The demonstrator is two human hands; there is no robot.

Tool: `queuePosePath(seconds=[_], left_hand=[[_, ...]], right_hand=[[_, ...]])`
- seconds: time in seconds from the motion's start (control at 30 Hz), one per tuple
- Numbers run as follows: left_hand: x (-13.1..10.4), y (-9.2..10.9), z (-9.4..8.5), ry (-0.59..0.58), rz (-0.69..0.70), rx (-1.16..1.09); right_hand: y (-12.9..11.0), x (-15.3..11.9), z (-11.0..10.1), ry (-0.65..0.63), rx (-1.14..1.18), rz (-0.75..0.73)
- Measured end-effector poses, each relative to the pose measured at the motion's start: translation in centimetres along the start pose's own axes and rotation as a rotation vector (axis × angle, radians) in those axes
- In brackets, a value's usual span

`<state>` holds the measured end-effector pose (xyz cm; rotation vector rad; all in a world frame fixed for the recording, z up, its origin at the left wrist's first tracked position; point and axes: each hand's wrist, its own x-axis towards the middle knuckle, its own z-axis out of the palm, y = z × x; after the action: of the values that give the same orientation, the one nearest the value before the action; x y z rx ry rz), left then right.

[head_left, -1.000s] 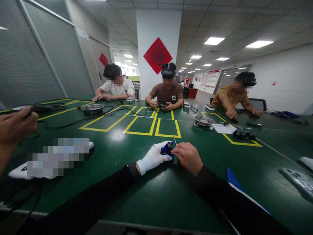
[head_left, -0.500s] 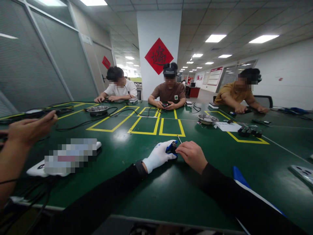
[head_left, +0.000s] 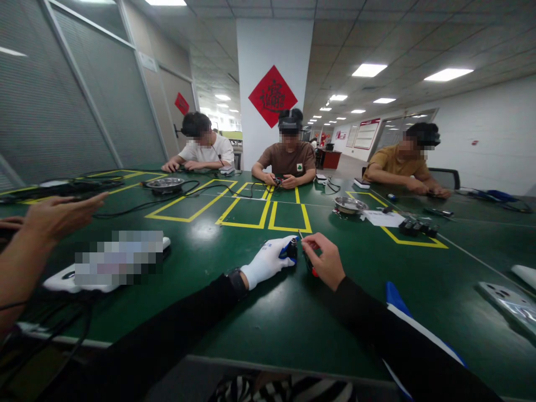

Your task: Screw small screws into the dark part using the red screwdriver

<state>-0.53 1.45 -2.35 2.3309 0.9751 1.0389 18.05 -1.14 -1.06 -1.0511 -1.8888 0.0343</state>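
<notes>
My left hand (head_left: 268, 261), in a white glove with blue palm and fingertips, is closed round a small black cylindrical part (head_left: 293, 251) with a metallic top, held upright just above the table. Close by on its right, my bare right hand (head_left: 324, 258) pinches a screwdriver (head_left: 310, 265). The tool's black and red handle hangs below the fingers, and its thin shaft points up past the fingertips. A small gap separates the shaft from the black part. My fingers hide some of both things.
A white and blue glove (head_left: 412, 318) lies beside my right forearm, a phone (head_left: 508, 307) farther right. Left are a white device (head_left: 62, 279) and another person's hand (head_left: 62, 218). Metal bowls (head_left: 350, 205), black parts (head_left: 419, 227) and cables lie farther off. Three people sit opposite.
My right hand has drawn slightly away from the black part and turned, so the screwdriver's red and black handle now shows below it. The black part stands more exposed in my left hand.
</notes>
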Motion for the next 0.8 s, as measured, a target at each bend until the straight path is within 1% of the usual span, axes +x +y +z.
queuePosePath(seconds=[0.03,0.1,0.2,0.27,0.33,0.5,0.7,0.8], left_hand=[[0.0,0.0,0.0,0.000,-0.005,-0.003],[0.0,0.1,0.0,0.003,-0.020,-0.016],[0.0,0.0,-0.1,0.011,-0.048,-0.029],[0.0,-0.1,-0.1,0.016,-0.064,-0.016],[0.1,-0.3,0.0,0.022,-0.075,0.011],[0.1,-0.4,0.0,0.053,-0.084,0.067],[0.2,0.3,-0.1,-0.004,-0.051,0.036],[0.1,0.7,-0.2,0.005,-0.072,0.039]], right_hand=[[0.5,0.1,-0.1,0.011,0.024,0.037],[1.9,0.2,-0.2,-0.054,0.042,0.048],[3.9,0.1,-0.2,-0.266,-0.018,0.030],[4.7,-0.1,-0.1,-0.372,-0.047,0.021],[4.8,-0.3,0.0,-0.431,-0.067,0.008],[4.0,-0.2,0.0,-0.459,-0.074,0.006],[3.4,-0.1,-0.6,-0.463,-0.004,0.086],[3.5,-0.1,-0.7,-0.448,0.046,0.118]])
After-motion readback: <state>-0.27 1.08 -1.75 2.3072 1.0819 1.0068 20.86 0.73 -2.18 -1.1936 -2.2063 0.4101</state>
